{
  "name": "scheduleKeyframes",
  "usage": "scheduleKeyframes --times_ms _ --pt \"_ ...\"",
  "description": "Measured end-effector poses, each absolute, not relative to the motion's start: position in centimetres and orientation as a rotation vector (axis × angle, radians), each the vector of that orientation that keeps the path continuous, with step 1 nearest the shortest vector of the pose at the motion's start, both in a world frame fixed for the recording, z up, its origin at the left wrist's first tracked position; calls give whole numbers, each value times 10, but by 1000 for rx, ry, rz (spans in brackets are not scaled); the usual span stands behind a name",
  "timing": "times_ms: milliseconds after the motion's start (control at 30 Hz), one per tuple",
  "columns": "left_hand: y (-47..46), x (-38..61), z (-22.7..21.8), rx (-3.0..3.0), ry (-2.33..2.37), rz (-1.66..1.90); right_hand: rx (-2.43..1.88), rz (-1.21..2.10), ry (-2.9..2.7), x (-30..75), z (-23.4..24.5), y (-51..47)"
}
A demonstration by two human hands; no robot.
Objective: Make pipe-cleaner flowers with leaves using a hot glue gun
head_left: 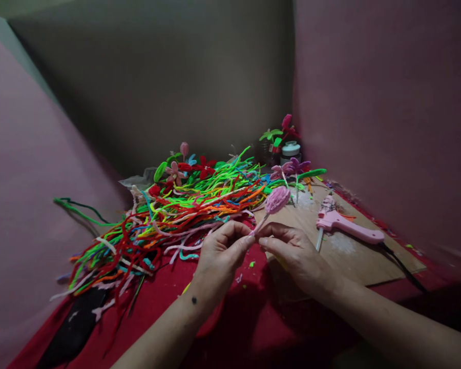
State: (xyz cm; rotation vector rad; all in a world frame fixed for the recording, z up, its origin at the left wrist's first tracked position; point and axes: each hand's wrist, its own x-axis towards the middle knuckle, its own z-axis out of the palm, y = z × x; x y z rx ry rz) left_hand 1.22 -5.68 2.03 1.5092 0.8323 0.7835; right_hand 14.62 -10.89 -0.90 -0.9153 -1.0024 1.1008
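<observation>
A pink pipe-cleaner flower [277,200] with a rounded bud tilts up to the right above the red cloth. Its thin pale stem is pinched near the lower end between the thumb and fingers of my left hand [226,251]. Just beside it, my right hand [292,251] pinches the same stem, the fingertips of both hands almost touching. The stem's lowest end is hidden by the fingers. To the right of my right hand, a pink glue gun [348,224] rests on a brown board [372,261].
A large heap of coloured pipe cleaners [200,200] spreads across the left and middle. Finished pipe-cleaner flowers [205,168] stand behind it. A white-lidded jar [291,149] is at the back. A black flat object [71,328] lies front left on the red cloth [169,302]. Pink walls flank both sides.
</observation>
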Motion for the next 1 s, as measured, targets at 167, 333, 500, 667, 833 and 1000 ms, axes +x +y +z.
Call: scheduleKeyframes --times_ms 167,333,500,667,833,1000 --pt "-57 13 19 1508 860 781 -876 1102 -958 144 -11 -107" --pt "-54 12 17 1403 779 687 -825 1132 -929 145 -12 -107" --pt "-46 9 16 1161 653 536 -781 1114 -935 146 -14 -103" --pt "-41 8 13 1065 603 490 -711 1196 -902 145 -15 -97" --pt "-41 8 9 1035 537 463 -690 1303 -793 145 -11 -92" --pt "-39 5 10 984 541 478 -708 1374 -794 145 -2 -87"
